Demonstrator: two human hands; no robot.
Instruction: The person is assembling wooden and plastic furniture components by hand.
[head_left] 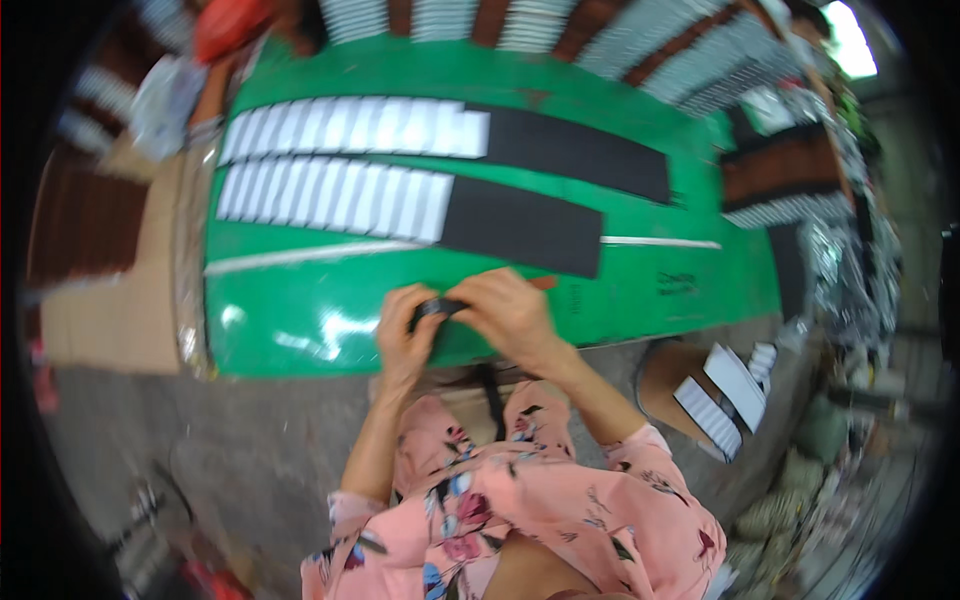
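Observation:
Over the near edge of the green table (pixel 330 275), my two hands meet in front of me. My left hand (pixel 402 335) is closed around a small black roll (pixel 437 308) that looks like tape. My right hand (pixel 508 312) pinches the right side of the same roll, its fingertips close to my left thumb. Beyond them lie two rows of overlapping white pieces with dark edges, a nearer row (pixel 335 197) and a farther row (pixel 350 127). Each ends at the right in a black strip, one nearer (pixel 522 225) and one farther (pixel 580 150). An orange-brown object (pixel 543 283) shows beside my right hand.
Several stacks of brown and white pieces (pixel 535 22) line the table's far side. Another brown stack (pixel 785 175) stands at the right, near clear plastic wrap (pixel 840 265). A round stool (pixel 665 385) at the lower right bears white pieces. Cardboard (pixel 110 325) lies to the left.

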